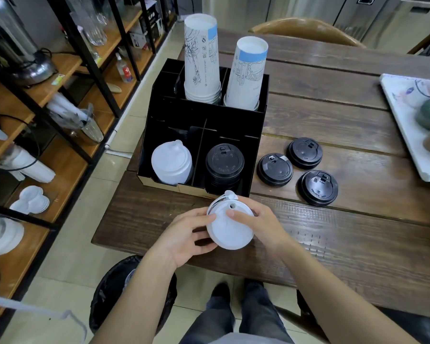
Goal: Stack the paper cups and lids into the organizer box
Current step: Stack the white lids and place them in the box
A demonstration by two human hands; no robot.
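Observation:
A black organizer box (253,155) stands at the table's left end. Its back compartments hold two upside-down stacks of paper cups, a taller one (201,58) and a shorter one (247,75). In front, a stack of white lids (171,162) fills the left compartment and a stack of black lids (224,165) the right. Just in front of the box, both hands hold a white lid stack (230,230): my left hand (186,237) grips its left side, my right hand (261,223) its right, thumb on top. Three black lids (274,169) (304,152) (317,187) lie loose on the table.
A white tray (405,115) with bottles sits at the table's right edge. Wooden shelves (67,170) with glassware and lids line the left side. A black bin (124,289) stands on the floor under the table's near edge, by my legs. A chair back (305,28) is beyond the table.

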